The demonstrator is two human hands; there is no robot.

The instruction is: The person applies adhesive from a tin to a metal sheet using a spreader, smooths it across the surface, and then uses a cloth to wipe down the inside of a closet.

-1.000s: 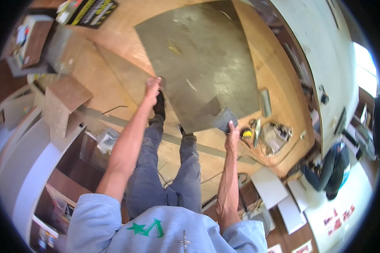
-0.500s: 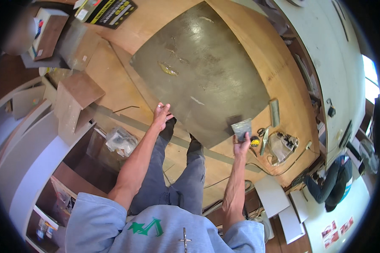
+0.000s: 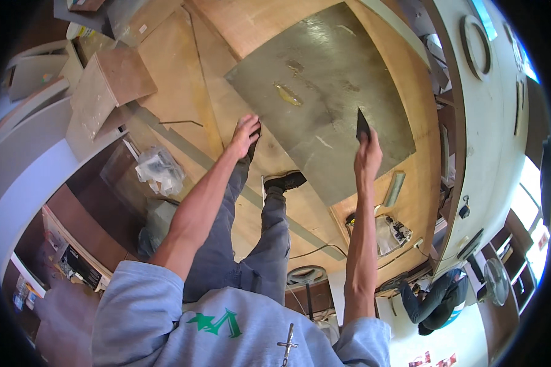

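A large grey sheet (image 3: 379, 79) with a wet sheen lies on the wooden work surface. On it sit a yellowish glossy puddle of what looks like glue (image 3: 288, 94) and several smears. My right hand (image 3: 368, 158) grips a thin, dark flat scraper (image 3: 362, 122), which is over the right part of the sheet and seen nearly edge-on. Whether its edge touches the sheet I cannot tell. My left hand (image 3: 246, 136) holds nothing, its fingers apart, close to the sheet's left edge and above my knee or shoe.
Right of the sheet lie a greyish block (image 3: 395, 188) and a clear plastic bag (image 3: 390, 235). A bent rod (image 3: 181, 123) and crumpled plastic (image 3: 159, 170) are at left, near an open wooden box (image 3: 113, 79). Another person (image 3: 438, 300) crouches at lower right.
My right hand has moved forward over the sheet, turning the scraper from face-on to edge-on. My left hand has shifted slightly forward and right. One foot has stepped out, and the view has shifted.
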